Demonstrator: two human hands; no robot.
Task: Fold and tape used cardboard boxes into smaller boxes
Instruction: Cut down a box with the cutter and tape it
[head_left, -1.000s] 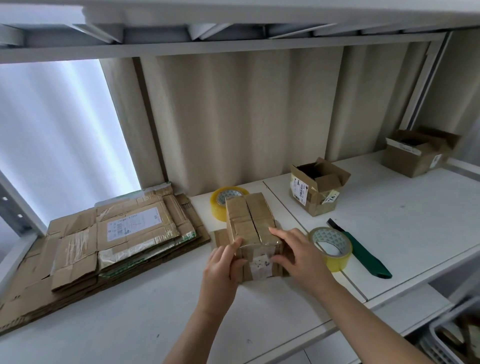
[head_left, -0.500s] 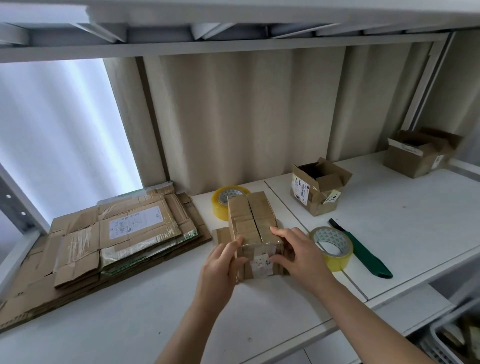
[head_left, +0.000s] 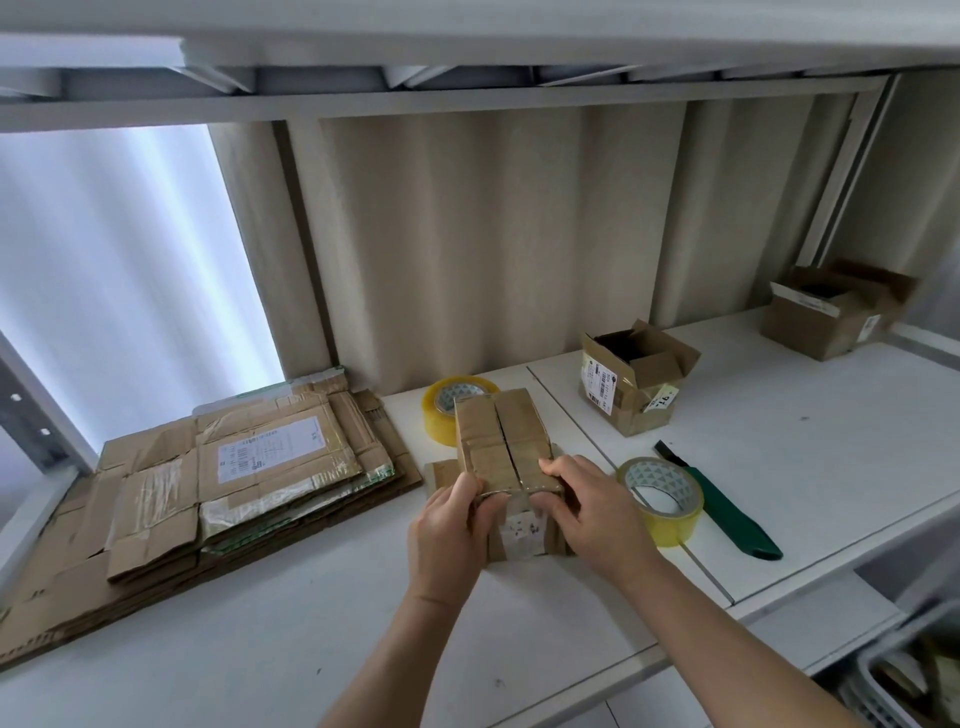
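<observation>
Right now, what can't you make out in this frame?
Head view only:
- Front edge of the box: covered by the left hand and right hand.
- Label print on the open box: too small.
- Far box: blurred.
- Basket contents: cut off by the frame corner.

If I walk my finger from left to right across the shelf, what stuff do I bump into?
Flattened cardboard pile → box being held → tape roll → green-handled cutter → far open box.
</observation>
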